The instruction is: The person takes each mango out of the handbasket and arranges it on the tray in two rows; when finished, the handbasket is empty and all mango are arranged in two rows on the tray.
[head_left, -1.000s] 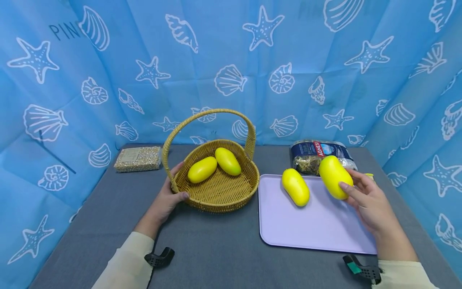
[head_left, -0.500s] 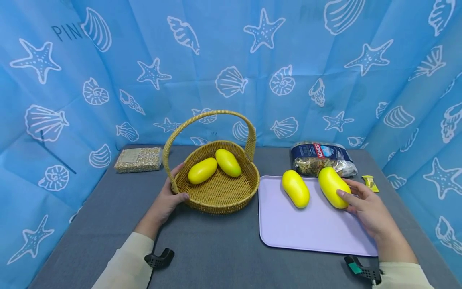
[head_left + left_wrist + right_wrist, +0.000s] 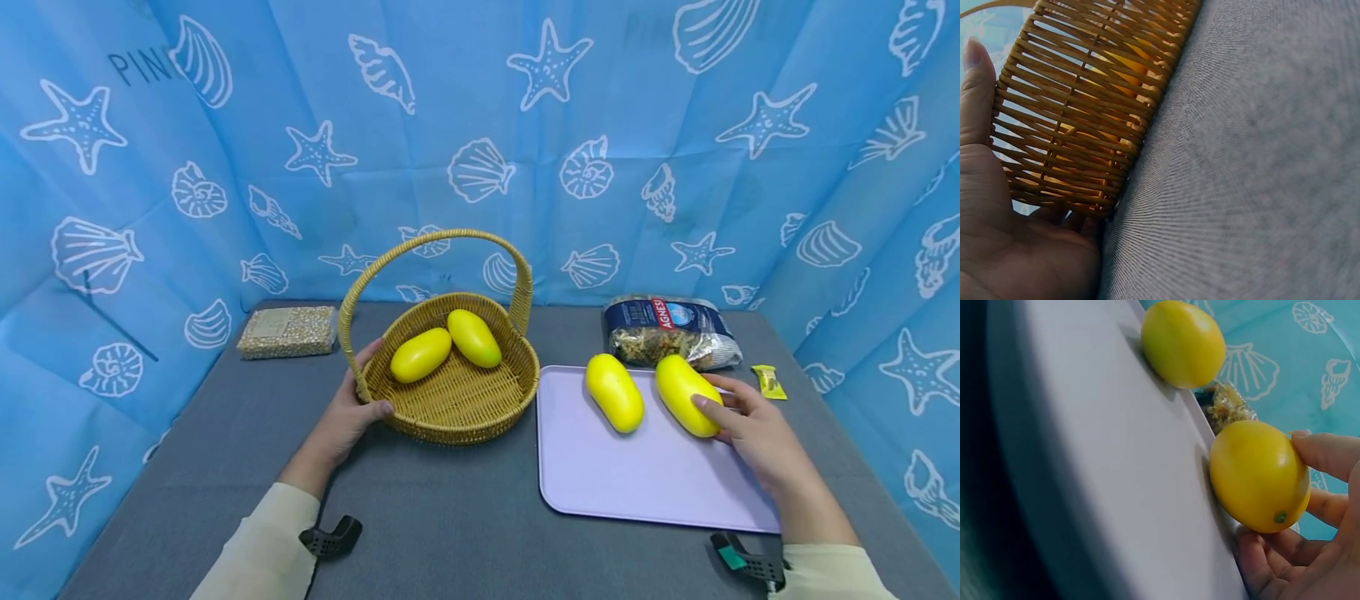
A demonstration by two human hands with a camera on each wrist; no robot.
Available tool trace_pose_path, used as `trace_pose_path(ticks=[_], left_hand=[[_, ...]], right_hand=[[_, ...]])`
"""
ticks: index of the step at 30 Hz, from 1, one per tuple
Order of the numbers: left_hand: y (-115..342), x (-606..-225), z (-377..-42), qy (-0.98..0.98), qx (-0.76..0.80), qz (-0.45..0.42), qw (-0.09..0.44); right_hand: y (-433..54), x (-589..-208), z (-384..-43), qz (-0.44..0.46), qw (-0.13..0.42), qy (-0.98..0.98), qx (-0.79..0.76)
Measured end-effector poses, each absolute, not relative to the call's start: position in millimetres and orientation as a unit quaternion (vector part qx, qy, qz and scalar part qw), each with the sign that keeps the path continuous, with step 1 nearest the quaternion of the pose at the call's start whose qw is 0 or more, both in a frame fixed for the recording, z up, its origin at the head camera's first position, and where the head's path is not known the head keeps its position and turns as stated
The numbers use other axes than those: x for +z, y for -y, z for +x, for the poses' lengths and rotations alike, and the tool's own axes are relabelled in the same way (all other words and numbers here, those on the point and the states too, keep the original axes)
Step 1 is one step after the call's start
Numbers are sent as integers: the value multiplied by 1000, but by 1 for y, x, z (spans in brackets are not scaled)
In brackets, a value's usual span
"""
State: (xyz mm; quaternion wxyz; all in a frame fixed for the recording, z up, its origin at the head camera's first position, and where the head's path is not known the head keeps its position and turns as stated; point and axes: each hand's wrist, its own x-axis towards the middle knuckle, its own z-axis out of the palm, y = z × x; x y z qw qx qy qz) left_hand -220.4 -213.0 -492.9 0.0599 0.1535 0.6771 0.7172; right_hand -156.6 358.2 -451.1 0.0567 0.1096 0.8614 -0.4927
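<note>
My right hand (image 3: pixel 757 437) holds a yellow mango (image 3: pixel 684 396) low at the right of a lilac tray (image 3: pixel 622 487), thumb on its near side. In the right wrist view, the same mango (image 3: pixel 1260 475) shows its green stem end and sits close against the tray. Left of it on the tray lies a second mango (image 3: pixel 615 393). With my left hand (image 3: pixel 341 425) I grip the left side of a wicker basket (image 3: pixel 457 432), thumb over the front rim. Two more mangoes, one on the left (image 3: pixel 420 355) and one behind (image 3: pixel 474 338), rest inside the basket.
A clear pack of grains (image 3: pixel 288 332) lies at the back left. Behind the tray is a pasta bag (image 3: pixel 671 331), with a small yellow packet (image 3: pixel 768 382) to its right. A blue shell-print curtain (image 3: pixel 480 100) closes off the table's back and sides.
My right hand has lowered its mango from above the tray and drawn it slightly left, bringing the small yellow packet fully into sight. My left hand and the basket stay put.
</note>
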Motion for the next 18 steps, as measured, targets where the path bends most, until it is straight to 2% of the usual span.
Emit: trace_pose_path(ticks=[18], left_hand=[[213, -493, -221, -682, 713, 152, 55]], right_hand=[[-362, -451, -157, 126, 58, -859, -493]])
